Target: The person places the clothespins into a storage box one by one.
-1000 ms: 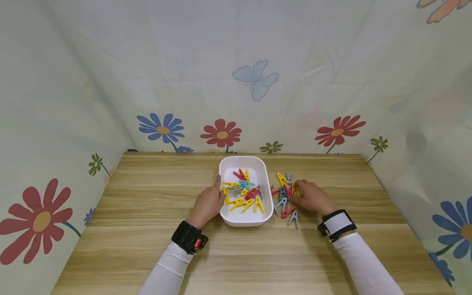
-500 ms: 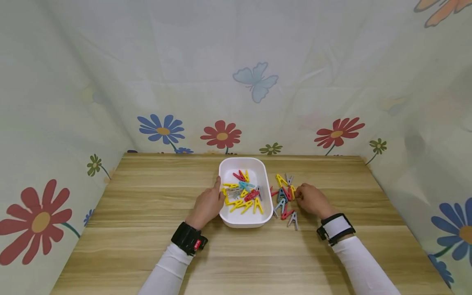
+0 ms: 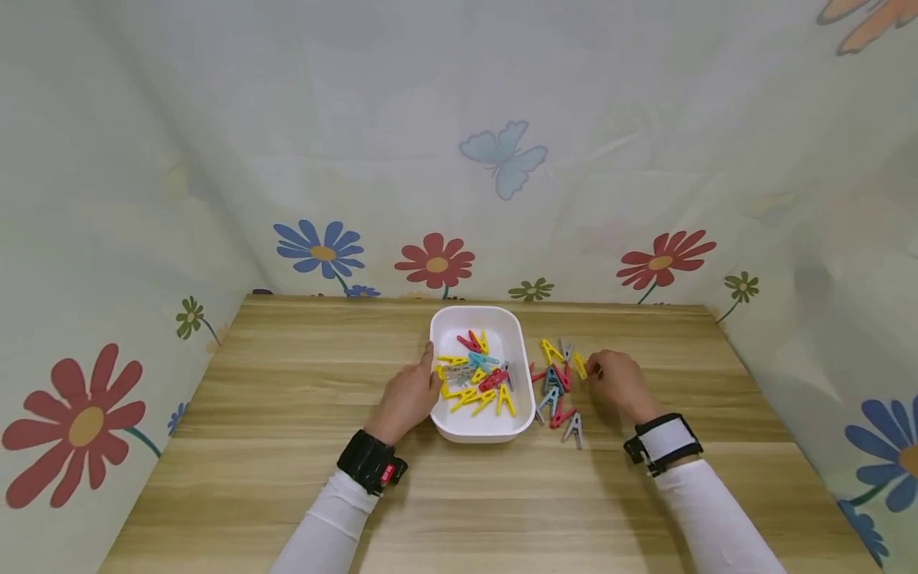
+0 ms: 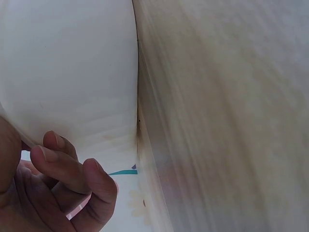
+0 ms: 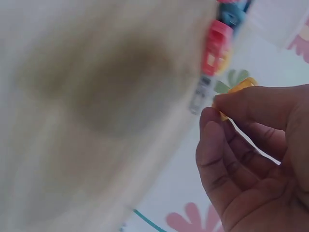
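Note:
A white plastic basin [image 3: 482, 437] on the table holds several clothespins in yellow, red, blue and grey. My left hand [image 3: 406, 399] grips its left side; in the left wrist view, curled fingers [image 4: 63, 169] are against the outer wall, with the thumb by the rim. My right hand [image 3: 622, 386], right of the basin, pinches a yellow clothespin [image 3: 580, 365] between thumb and forefinger. Beside that lies a loose group of clothespins, including a yellow clothespin [image 3: 551, 351], a red clothespin [image 3: 563, 418] and a grey clothespin [image 3: 574, 430].
The wooden table [image 3: 301, 359] meets a flower-printed cloth [image 3: 588, 167] at the back and both sides. Black bands are on both wrists, below the hands.
My right hand has drawn slightly right, pulling the yellow clothespin away from the red and blue ones in the group. My left hand stays at the basin.

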Action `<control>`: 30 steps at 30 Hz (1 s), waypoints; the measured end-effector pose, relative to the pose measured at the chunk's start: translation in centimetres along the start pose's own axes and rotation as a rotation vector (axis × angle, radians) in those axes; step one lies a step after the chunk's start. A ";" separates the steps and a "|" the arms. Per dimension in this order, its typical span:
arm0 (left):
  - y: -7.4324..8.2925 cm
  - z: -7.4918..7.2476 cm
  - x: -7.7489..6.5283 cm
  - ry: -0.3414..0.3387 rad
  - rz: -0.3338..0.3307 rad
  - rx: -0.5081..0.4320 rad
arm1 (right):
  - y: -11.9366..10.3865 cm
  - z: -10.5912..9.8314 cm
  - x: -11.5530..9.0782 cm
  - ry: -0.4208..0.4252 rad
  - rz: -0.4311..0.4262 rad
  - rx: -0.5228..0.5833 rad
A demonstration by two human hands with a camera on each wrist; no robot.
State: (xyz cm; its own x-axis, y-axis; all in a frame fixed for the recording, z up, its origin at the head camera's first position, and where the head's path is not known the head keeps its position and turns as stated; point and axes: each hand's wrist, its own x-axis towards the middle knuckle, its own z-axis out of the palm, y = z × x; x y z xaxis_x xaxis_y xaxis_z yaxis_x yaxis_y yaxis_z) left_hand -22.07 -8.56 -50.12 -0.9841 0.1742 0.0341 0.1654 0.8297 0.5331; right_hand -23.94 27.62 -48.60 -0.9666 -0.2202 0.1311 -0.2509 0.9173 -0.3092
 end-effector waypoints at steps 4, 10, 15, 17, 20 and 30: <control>0.1 0.2 0.0 -0.007 0.005 0.005 | -0.8 -1.5 0.1 0.054 -0.012 0.011; 0.1 0.3 0.2 -0.001 0.017 0.012 | -4.1 -4.1 0.9 0.119 -0.068 0.029; 0.0 0.2 0.2 0.000 0.009 0.015 | -7.5 -5.5 2.3 0.135 -0.111 0.015; 0.0 0.1 0.3 -0.005 0.008 0.009 | -8.7 -6.0 2.9 0.128 -0.124 0.013; 0.0 0.0 0.4 -0.002 0.010 0.005 | -10.3 -6.4 3.8 0.113 -0.149 0.013; -0.1 0.1 0.3 -0.019 0.007 -0.015 | -14.3 -4.5 5.8 0.029 -0.259 0.018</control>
State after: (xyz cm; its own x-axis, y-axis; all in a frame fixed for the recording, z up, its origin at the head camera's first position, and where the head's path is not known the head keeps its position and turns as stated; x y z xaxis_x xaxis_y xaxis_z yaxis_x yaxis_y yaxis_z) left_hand -22.33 -8.54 -50.24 -0.9815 0.1903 0.0220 0.1713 0.8206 0.5451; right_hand -25.73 14.69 -39.15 -0.8682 -0.4369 0.2352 -0.4909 0.8255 -0.2784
